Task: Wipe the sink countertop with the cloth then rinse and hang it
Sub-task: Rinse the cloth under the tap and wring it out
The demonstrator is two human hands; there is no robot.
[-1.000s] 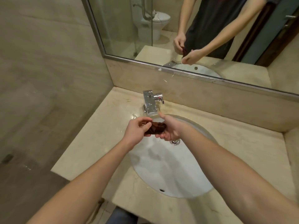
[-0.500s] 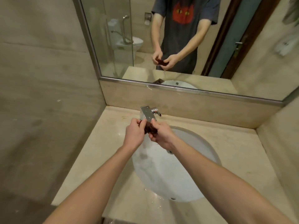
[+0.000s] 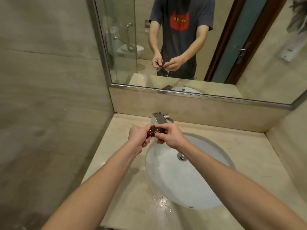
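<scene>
Cloth [image 3: 38, 131] bunched between left hand [image 3: 138, 136] and right hand [image 3: 171, 136].

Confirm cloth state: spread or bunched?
Bunched. The cloth is a small dark red wad gripped between the left hand and right hand, by the faucet.

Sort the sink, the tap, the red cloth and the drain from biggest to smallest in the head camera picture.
1. sink
2. tap and cloth: they look about alike, and the cloth is bunched up and partly hidden, so I won't rank them
3. drain
</scene>
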